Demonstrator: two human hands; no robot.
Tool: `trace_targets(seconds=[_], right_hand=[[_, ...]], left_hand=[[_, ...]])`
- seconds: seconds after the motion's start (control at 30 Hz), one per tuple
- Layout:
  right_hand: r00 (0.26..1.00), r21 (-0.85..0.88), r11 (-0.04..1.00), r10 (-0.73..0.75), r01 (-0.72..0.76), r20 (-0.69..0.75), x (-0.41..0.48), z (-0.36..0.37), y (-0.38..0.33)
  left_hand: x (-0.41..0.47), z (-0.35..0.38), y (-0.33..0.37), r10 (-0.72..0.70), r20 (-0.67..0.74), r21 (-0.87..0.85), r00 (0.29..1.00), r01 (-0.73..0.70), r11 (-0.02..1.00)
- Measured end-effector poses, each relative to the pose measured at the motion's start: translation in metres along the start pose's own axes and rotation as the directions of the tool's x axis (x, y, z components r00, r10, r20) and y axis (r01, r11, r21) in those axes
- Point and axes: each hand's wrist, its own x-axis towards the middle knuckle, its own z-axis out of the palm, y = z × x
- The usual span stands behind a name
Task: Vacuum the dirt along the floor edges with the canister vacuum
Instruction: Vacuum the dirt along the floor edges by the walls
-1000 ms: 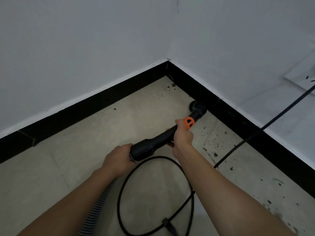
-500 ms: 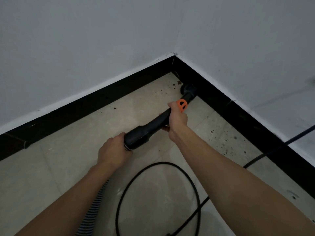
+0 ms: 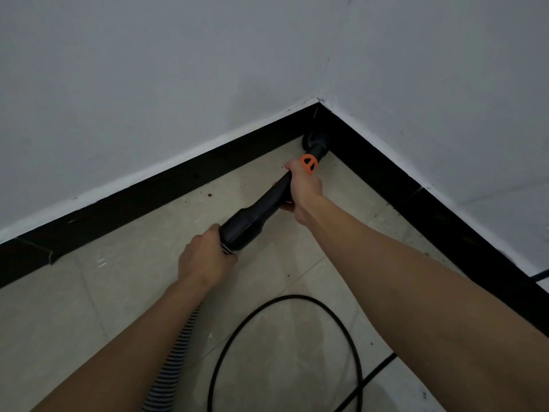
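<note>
Both hands gripping the black vacuum wand (image 3: 261, 209): right hand (image 3: 304, 188) wrapped tight just below the orange tab (image 3: 308, 164), left hand (image 3: 205, 257) closed round the rear end w/ striped hose (image 3: 175, 361). Nozzle (image 3: 315, 142) sitting in the baseboard (image 3: 166, 188) corner; dirt specks (image 3: 209, 195) lying near that baseboard.

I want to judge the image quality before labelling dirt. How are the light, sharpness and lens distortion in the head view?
Head view: dim, even light with no hard shadows; a faint sheen on the floor tiles; the black baseboard swallows the vacuum nozzle, so its outline is hard to read; both hands, left hand and right hand, look reasonably sharp; wide-angle stretching enlarges the forearms near the bottom edge.
</note>
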Motion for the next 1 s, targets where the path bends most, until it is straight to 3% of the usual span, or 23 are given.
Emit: trace_targets(seconds=[0.13,0.4,0.57,0.77,0.9,1.0], right_hand=[[1.0,-0.004,1.0,0.003,-0.003,0.005,-0.006,-0.008,-0.004],[0.996,0.101,0.994,0.047,-0.039,-0.08,-0.053,-0.044,0.04],[0.998,0.005,0.998,0.056,-0.056,0.023,-0.06,-0.026,0.04],[0.996,-0.069,0.996,0.055,-0.05,0.074,-0.046,-0.015,0.002],[0.996,0.038,0.996,0.083,-0.082,-0.021,-0.066,-0.023,0.042],[0.996,0.043,0.995,0.093,-0.093,0.002,-0.089,-0.016,0.078]], left_hand=[[-0.004,0.0,0.002,0.051,0.017,-0.009,0.999,-0.051,0.999],[-0.041,0.001,-0.018,0.109,0.215,-0.004,0.97,-0.111,0.994],[-0.06,-0.001,-0.032,0.063,0.183,-0.04,0.981,-0.056,0.998],[-0.046,-0.006,-0.012,0.109,0.15,-0.102,0.983,-0.094,0.99],[-0.053,-0.009,-0.041,0.092,0.22,-0.036,0.971,-0.086,0.996],[-0.07,-0.008,-0.07,0.013,0.28,0.006,0.96,-0.015,1.0]])
